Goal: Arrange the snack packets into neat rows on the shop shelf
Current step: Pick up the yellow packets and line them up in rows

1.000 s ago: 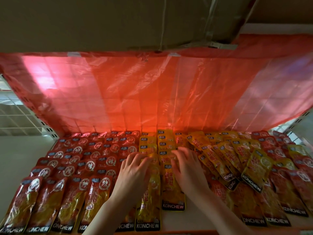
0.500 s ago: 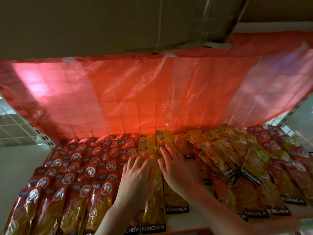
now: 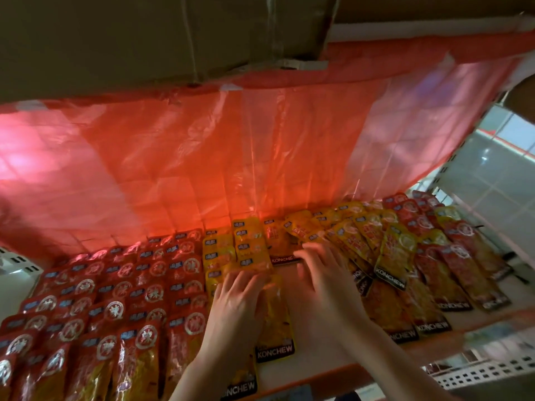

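Note:
Red snack packets [image 3: 121,302] lie in overlapping rows over the left half of the shelf [image 3: 315,351]. Yellow KONCHEW packets [image 3: 246,250] form two columns in the middle. A looser, slanted heap of yellow and red packets [image 3: 396,256] fills the right side. My left hand [image 3: 237,302] rests flat, fingers straight, on the yellow column at its front packet [image 3: 275,328]. My right hand [image 3: 324,273] lies beside it with spread fingers over a bare strip of shelf, fingertips near a dark-edged packet [image 3: 282,253]. Whether those fingertips touch it is blurred.
A red translucent plastic sheet [image 3: 202,157] hangs behind the packets. A cardboard box [image 3: 144,33] forms the low ceiling above. The shelf has an orange front lip [image 3: 333,377], and a white perforated shelf [image 3: 477,371] shows below right. White tiled wall at right.
My right hand has slid to the right and back, off the yellow column, uncovering a bare strip of shelf. My left hand stays on the column. The view has tilted and swung left.

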The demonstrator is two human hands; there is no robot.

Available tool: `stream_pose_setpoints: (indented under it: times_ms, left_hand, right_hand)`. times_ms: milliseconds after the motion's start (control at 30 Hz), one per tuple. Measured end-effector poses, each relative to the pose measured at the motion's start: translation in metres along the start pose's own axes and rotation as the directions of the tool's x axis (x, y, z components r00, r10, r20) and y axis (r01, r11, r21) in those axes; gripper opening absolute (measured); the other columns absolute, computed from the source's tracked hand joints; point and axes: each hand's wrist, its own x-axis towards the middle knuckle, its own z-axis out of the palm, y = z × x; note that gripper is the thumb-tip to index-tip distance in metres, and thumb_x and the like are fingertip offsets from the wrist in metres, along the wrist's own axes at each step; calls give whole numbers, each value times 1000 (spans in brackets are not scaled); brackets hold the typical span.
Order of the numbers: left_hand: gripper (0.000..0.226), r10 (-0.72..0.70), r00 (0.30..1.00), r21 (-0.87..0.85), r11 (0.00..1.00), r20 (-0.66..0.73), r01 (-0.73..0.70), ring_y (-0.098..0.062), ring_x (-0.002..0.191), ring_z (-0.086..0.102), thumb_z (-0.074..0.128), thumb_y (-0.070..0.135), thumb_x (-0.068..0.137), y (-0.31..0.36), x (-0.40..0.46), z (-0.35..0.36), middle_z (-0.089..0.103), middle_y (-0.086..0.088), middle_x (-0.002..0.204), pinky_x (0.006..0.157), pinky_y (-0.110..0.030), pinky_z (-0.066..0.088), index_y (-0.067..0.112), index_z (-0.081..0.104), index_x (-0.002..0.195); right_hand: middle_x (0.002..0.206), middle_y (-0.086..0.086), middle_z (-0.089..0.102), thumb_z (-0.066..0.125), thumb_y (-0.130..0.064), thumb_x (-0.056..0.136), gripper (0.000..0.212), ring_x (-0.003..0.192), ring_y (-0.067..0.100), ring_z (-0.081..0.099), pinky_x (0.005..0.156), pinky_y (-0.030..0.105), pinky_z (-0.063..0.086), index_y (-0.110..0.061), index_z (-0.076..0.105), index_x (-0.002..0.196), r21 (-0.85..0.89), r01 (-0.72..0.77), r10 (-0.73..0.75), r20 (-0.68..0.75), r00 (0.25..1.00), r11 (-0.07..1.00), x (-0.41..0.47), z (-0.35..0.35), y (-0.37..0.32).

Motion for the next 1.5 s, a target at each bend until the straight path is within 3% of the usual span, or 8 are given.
stream_pose_setpoints:
  times_ms: [133,267,433,600,967,1167,1300,1500]
  left_hand:
    - [31,30,995,-65,998,96,-24,-15,97,55,42,36,87,26,8,17,62,8,103,77,-32,51,23,63,105]
    - [29,7,986,-219,975,165,30,-11,92,58,45,32,88,59,15,28,61,8,104,73,-26,50,24,62,111]
    - [25,-39,973,-390,912,226,127,3,95,57,49,19,95,86,27,41,61,16,106,84,-16,49,26,60,116]
    - [24,-204,950,-460,838,235,294,10,88,59,49,11,94,91,27,54,58,27,91,76,-8,47,23,64,109]
    - [16,-371,870,-455,746,324,487,-5,82,63,48,18,95,93,38,69,64,10,88,75,-34,56,25,63,98]
    - [23,-440,872,-506,714,213,484,-15,68,65,45,31,96,96,35,63,65,-1,73,66,-44,55,18,59,83]
    - [27,-505,811,-614,551,295,566,-27,75,66,46,37,94,98,36,52,67,-10,79,71,-44,56,14,60,87]
    - [19,-510,824,-656,538,247,529,-31,64,54,60,19,90,80,27,29,61,-25,81,60,-45,47,2,52,90]
  right_hand:
    - [111,4,58,64,-9,83,24,104,25,55,85,39,49,-12,62,107,-72,-61,60,-16,998,996,-15,-10,35]
    - [117,5,55,65,-13,81,39,106,25,54,85,37,48,-11,55,118,-110,-128,128,-4,992,986,-25,-14,52]
    - [109,2,60,45,-34,87,38,99,19,58,81,32,50,-13,49,119,-96,-172,172,-14,985,980,-40,-6,62]
    - [99,-2,60,44,-39,87,36,91,15,58,77,33,53,-14,55,110,-62,-163,161,-33,986,985,-43,-3,67]
    - [80,-6,58,44,-33,92,26,71,12,57,60,27,49,-15,60,84,83,-80,90,-132,987,993,-44,-9,70]
    - [95,1,60,41,-24,96,10,88,10,57,75,24,47,-17,48,94,318,57,27,-251,968,946,-45,-21,63]
    - [98,3,61,42,-26,97,13,88,14,56,77,26,46,-15,50,97,314,234,-187,-171,967,920,-53,-24,50]
    - [105,0,58,41,-27,98,19,93,12,53,81,26,43,-14,55,97,416,263,-290,3,957,871,-54,-33,22]
